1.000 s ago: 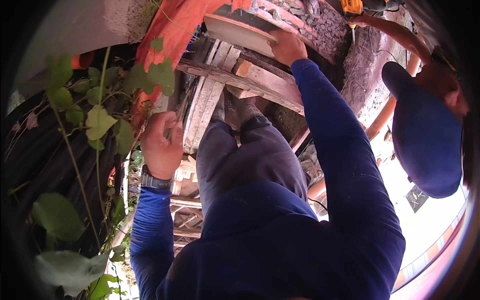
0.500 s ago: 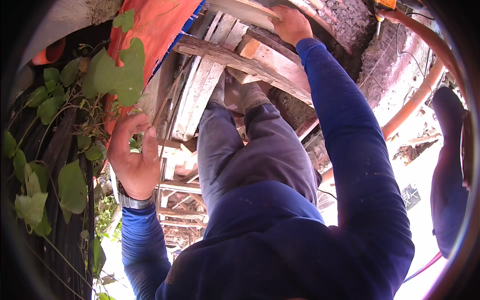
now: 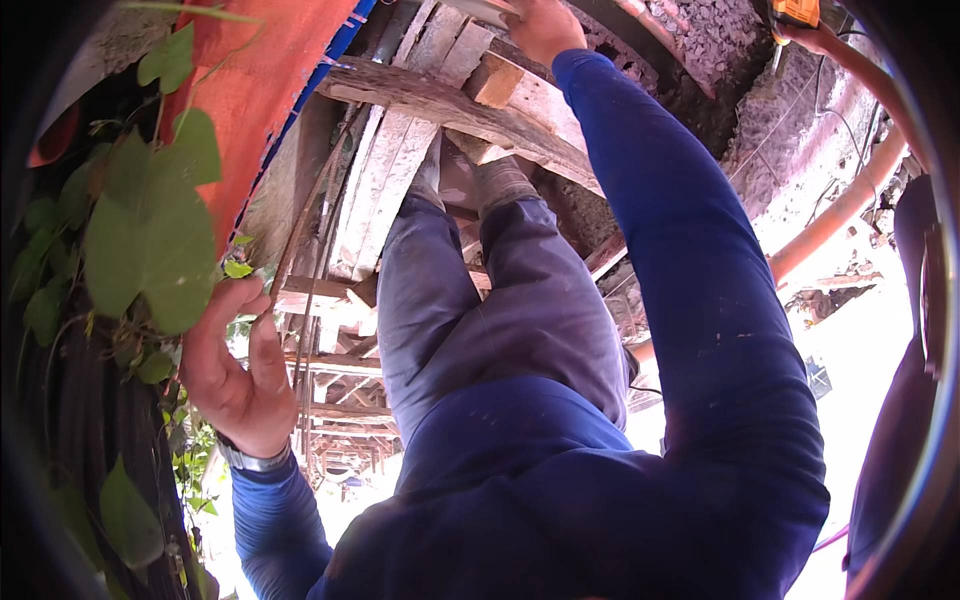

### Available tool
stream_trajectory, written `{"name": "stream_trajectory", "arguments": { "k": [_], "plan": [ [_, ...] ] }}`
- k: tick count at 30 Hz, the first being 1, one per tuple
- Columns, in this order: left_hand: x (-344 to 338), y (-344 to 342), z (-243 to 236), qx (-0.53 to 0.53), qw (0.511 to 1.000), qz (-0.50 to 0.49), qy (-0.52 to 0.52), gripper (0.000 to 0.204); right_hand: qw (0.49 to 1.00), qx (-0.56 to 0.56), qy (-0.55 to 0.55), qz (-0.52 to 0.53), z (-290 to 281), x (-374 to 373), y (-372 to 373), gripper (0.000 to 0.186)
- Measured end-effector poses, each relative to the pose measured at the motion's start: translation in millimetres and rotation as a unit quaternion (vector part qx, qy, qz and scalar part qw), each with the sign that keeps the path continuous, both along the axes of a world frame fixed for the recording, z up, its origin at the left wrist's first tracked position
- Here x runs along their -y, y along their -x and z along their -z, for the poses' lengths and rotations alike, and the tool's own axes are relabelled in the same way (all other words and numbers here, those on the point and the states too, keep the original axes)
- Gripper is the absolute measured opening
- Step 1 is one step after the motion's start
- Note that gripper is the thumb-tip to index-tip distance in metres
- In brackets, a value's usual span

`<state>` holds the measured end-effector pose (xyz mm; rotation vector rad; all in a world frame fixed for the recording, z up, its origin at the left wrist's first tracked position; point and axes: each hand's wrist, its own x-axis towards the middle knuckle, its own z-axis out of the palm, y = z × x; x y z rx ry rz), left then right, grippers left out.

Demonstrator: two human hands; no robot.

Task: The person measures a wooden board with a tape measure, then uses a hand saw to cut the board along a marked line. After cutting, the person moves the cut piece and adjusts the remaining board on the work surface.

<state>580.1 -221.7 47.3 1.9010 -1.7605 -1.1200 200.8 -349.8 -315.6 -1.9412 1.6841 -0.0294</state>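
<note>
My left hand [image 3: 240,375] is raised at the left, a metal-banded watch [image 3: 255,458] on its wrist. Its fingers are loosely curled, with a gap showing between them and the thumb. A small bright leaf [image 3: 237,269] shows just beyond the fingertips, and a thin brown rod [image 3: 318,205] runs down close to the thumb tip; I see no clear grip on either. Broad vine leaves [image 3: 150,235] hang beside this hand. At the top, my right hand [image 3: 543,28] is closed around the edge of a pale board [image 3: 482,8], partly cut off by the picture's rim.
Weathered timbers [image 3: 450,110] cross around my feet. An orange-red sheet with a blue edge [image 3: 265,90] slopes at upper left. Rough concrete [image 3: 775,150], an orange pipe [image 3: 840,225] and loose wires lie right. Another person's hand [image 3: 808,36] holds a yellow power tool [image 3: 797,12].
My left hand has moved down and left, its thumb and fingers closer together. My right hand has shifted up and left, still on the board. The view has shifted; the vine leaves look larger.
</note>
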Motion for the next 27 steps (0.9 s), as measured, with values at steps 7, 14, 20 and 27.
{"name": "stream_trajectory", "arguments": {
  "k": [7,14,20,27],
  "plan": [
    [-3.1,1.6,-2.1,-0.022,0.999,-0.018,-0.026,0.028,0.998,0.034,0.055,-0.002,43.1,-4.4,-7.2,0.020],
    [0.6,-2.0,-0.6,-0.015,0.999,0.038,-0.027,0.035,0.997,0.025,0.074,-0.010,51.3,-3.3,-7.1,0.025],
    [-2.2,-5.1,-0.9,-0.020,0.998,0.061,-0.023,0.040,0.999,-0.018,0.030,0.001,24.4,3.8,-19.3,0.020],
    [-3.9,3.9,-4.8,-0.095,0.992,-0.022,-0.085,0.044,0.999,-0.027,-0.001,-0.036,45.2,0.1,-13.5,0.018]
  ]
}}
